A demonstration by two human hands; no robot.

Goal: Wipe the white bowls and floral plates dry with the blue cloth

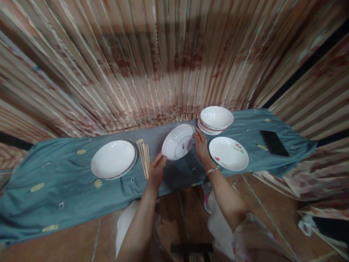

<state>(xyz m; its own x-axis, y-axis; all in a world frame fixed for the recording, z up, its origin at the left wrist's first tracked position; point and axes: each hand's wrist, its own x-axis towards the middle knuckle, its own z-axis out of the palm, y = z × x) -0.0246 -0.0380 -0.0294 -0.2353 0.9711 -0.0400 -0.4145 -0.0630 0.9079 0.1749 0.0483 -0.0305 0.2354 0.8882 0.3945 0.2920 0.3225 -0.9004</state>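
Between my hands, above the middle of the table, a white bowl (pixel 176 142) is held tilted, with a small coloured mark on its surface. My left hand (pixel 157 169) grips its lower left rim, thumb on the near side. My right hand (pixel 201 143) grips the right rim; a small blue patch shows at those fingers, and I cannot tell what it is. Left of my left hand lie several wooden chopsticks (pixel 144 160). Beyond my right hand stands a stack of white bowls (pixel 216 118). Nearer, on the right, lies a white plate (pixel 229 154) with red flowers.
A small stack of white plates (pixel 113 159) sits on the left of the table. A black phone (pixel 274 143) lies at the right. A teal patterned cloth (pixel 68 182) covers the narrow table. Pleated curtains (pixel 169 65) hang close behind it.
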